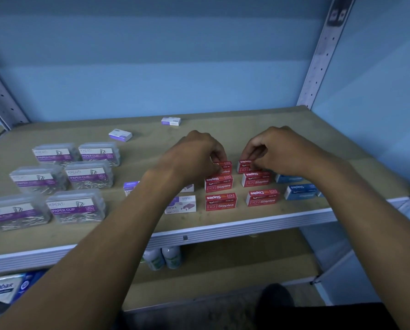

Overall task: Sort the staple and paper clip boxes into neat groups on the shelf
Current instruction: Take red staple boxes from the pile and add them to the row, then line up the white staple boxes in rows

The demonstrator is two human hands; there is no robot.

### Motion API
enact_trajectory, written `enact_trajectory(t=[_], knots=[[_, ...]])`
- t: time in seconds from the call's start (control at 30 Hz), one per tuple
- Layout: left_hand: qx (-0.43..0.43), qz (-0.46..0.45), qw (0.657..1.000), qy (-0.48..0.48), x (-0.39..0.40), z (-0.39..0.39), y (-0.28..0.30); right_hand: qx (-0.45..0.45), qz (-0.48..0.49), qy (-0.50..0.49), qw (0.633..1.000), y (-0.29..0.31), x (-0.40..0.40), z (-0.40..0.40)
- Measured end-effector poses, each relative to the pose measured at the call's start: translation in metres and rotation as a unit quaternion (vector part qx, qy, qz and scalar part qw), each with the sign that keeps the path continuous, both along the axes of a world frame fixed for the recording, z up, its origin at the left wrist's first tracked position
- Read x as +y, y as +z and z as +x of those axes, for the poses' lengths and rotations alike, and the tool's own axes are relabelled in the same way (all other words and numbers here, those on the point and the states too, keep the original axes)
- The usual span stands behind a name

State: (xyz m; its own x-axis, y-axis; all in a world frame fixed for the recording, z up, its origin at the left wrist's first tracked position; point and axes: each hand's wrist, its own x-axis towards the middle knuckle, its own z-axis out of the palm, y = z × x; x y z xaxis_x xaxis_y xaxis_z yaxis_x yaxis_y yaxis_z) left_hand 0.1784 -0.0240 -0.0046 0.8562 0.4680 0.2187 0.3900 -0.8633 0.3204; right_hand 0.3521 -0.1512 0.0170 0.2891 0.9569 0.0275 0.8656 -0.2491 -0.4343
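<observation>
Several red staple boxes stand in two columns on the shelf [223,225], right of centre. My left hand [194,151] pinches the rear red box of the left column [224,166]. My right hand [277,148] pinches the rear red box of the right column [244,166]. In front of them stand more red boxes [219,183] [262,197]. Two blue staple boxes [300,191] sit at the right. Several clear paper clip boxes [76,208] form a two-column grid at the left. White-and-purple staple boxes [181,204] lie partly under my left forearm.
Two white-purple staple boxes [120,135] [171,121] lie loose near the back of the shelf. Metal uprights [318,67] frame the shelf. On the lower shelf stand white bottles [163,257] and packages [1,289] at the far left.
</observation>
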Motion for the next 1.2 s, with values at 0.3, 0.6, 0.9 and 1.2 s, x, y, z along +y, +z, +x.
enact_trajectory(t=[0.3, 0.6, 0.9, 1.2], knots=[[0.001, -0.018, 1.0, -0.003, 0.002, -0.003, 0.0, 0.001, 0.013, 0.009, 1.0, 0.004, 0.002, -0.001], [-0.047, -0.049, 0.997, 0.032, 0.013, -0.025, 0.009, 0.002, 0.053, -0.004, 0.999, 0.008, 0.029, -0.022], [-0.011, 0.021, 0.996, 0.085, 0.105, -0.08, 0.039, -0.068, 0.009, 0.056, 0.996, 0.006, 0.122, -0.038], [0.128, 0.012, 0.982, 0.138, 0.195, -0.116, 0.043, -0.125, -0.03, 0.06, 0.99, -0.003, 0.212, -0.041]])
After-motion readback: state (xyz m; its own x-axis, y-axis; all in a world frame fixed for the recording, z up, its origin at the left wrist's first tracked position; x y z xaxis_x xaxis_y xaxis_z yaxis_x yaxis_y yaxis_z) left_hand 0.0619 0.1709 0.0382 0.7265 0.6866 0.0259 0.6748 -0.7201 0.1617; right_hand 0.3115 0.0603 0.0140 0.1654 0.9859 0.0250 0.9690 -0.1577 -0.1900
